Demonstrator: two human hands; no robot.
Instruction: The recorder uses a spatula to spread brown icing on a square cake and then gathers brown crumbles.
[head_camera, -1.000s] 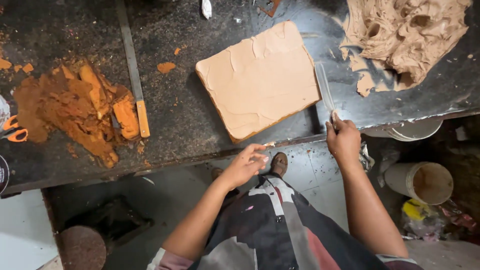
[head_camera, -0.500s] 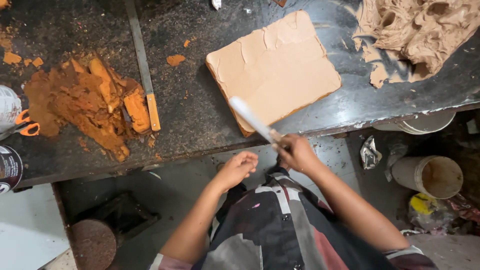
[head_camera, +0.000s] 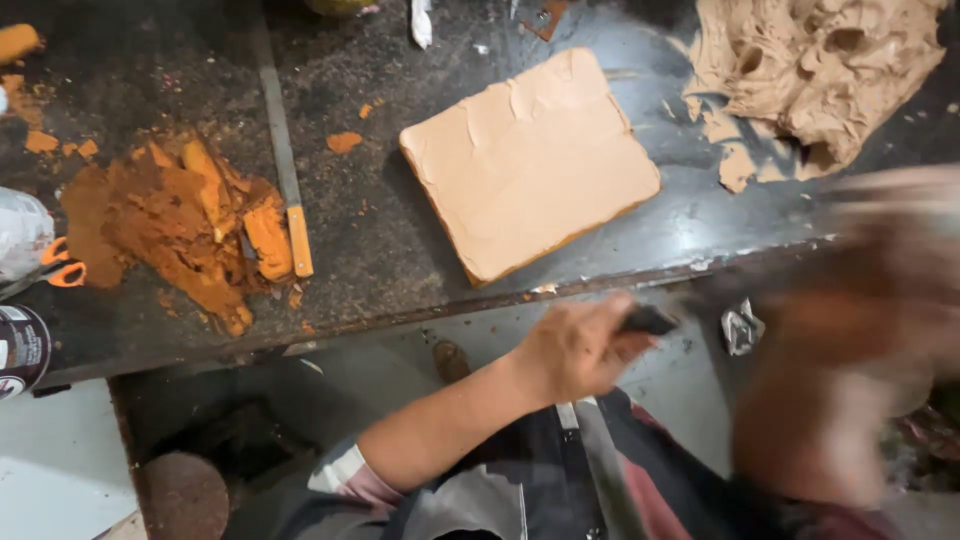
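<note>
A square slab coated in smooth tan paste (head_camera: 530, 160) lies on the dark worktop (head_camera: 400, 250), near its front edge. My left hand (head_camera: 575, 350) is below that edge, in front of my apron, its fingers closed around a short dark handle (head_camera: 650, 320); no blade shows. My right hand and forearm (head_camera: 870, 310) are a wide motion blur at the right, below the worktop edge, and what that hand holds cannot be made out. A big heap of the same tan paste (head_camera: 820, 70) sits at the back right.
A pile of orange crumbs and chunks (head_camera: 190, 225) covers the left of the worktop. A long metal blade with an orange handle (head_camera: 285, 170) lies beside it. Orange-handled scissors (head_camera: 60, 265) and a dark can (head_camera: 20, 350) sit at the left edge.
My right hand held a white-bladed spatula in front of the slab; now that arm sweeps right as a blur. My left hand has closed on a dark handle. The view moved closer.
</note>
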